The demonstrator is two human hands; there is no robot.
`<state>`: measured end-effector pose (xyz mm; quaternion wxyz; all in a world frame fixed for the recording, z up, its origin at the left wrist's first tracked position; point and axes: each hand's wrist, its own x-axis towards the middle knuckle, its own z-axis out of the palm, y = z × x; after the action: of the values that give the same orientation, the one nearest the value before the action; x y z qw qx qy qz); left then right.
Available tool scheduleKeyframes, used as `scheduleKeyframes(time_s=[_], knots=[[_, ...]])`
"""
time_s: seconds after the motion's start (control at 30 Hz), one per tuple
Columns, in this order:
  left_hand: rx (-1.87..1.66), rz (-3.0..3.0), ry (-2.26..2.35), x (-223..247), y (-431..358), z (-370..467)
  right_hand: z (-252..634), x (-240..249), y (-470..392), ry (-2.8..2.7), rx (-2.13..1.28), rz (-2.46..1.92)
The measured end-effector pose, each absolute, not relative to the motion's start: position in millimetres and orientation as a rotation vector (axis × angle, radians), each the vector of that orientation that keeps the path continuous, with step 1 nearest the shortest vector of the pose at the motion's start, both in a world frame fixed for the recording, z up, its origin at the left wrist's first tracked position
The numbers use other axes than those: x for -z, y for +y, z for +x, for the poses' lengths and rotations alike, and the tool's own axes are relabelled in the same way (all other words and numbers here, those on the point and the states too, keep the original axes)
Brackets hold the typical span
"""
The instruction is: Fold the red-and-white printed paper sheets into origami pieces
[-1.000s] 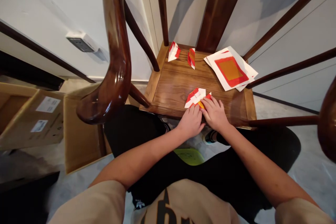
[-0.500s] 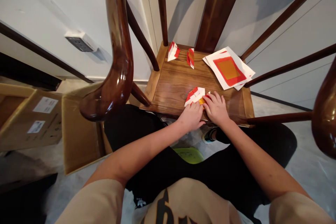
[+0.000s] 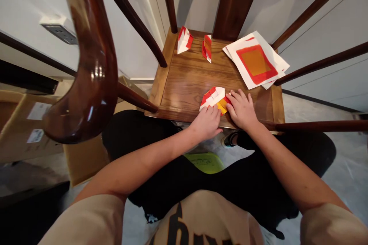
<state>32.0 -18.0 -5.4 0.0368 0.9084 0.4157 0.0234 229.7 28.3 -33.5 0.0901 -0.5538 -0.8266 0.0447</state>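
Observation:
Near the front edge of the chair seat lies a folded paper (image 3: 213, 95) in red, white and orange-yellow. My left hand (image 3: 205, 124) curls its fingers over the paper's lower edge, with the thumb lower down by the seat's front rim. My right hand (image 3: 243, 110) rests on the paper's right end, fingers stretched and apart. Both hands partly cover the paper. Farther back on the seat are a small red-and-white folded paper (image 3: 184, 41) and a narrow red-and-orange folded piece (image 3: 207, 48).
A stack of white sheets (image 3: 234, 55) with a red-and-orange square on top lies at the seat's back right. The wooden chair's left armrest (image 3: 94, 72) stands close by. Cardboard boxes (image 3: 25, 130) are at the left, and a green object (image 3: 205, 162) lies below the seat.
The view has shifted, so the armrest sits farther left. My right hand has drawn slightly right, away from the left, and more of the paper's orange-yellow part shows between them.

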Motion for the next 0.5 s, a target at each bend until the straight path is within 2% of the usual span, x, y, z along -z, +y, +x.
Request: scheduleKeyframes(time_s=[0.23, 0.33, 0.4, 0.5], knots=[[-0.417, 2.483, 1.209, -13, 6, 4, 237, 33, 32, -2.485, -0.194, -1.636], [-0.648, 2.333, 1.521, -13, 21, -13, 239, 33, 33, -2.473, -0.195, -1.626], [-0.625, 2.189, 1.716, -7, 29, -17, 238, 33, 33, -2.462, -0.202, -1.613], [-0.472, 2.137, 1.697, -1, 34, -15, 237, 31, 34, -2.448, -0.259, -1.593]])
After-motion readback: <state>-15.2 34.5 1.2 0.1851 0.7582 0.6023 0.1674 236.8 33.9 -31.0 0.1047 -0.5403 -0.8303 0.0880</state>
